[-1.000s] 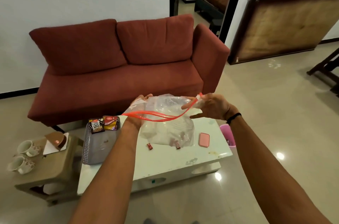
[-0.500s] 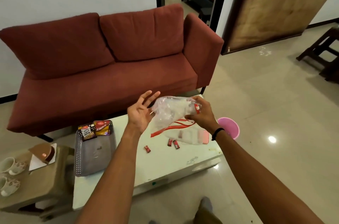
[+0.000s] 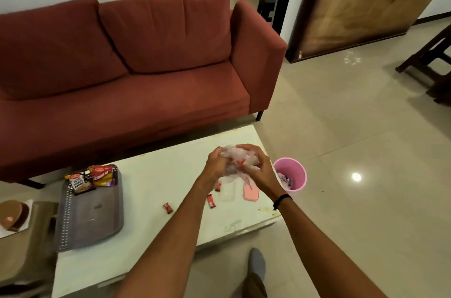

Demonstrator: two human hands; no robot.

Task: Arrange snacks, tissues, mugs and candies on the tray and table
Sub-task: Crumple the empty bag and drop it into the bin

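Both hands, left point(image 3: 216, 163) and right point(image 3: 256, 167), grip curled round the crumpled plastic bag point(image 3: 240, 158) between them.

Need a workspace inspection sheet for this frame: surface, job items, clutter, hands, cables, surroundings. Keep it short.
Surface: white coffee table, stained near its right edge.
Job's things: grey tray at the table's left with two snack packets at its far end; small red candies loose on the table.
Clutter: pink flat case lying by the candies.
Grippers: left hand and right hand both crumple a clear plastic bag above the table.
Cables: nothing seen.
Surroundings: red sofa behind; pink bin on the floor right of the table; low side table at left.
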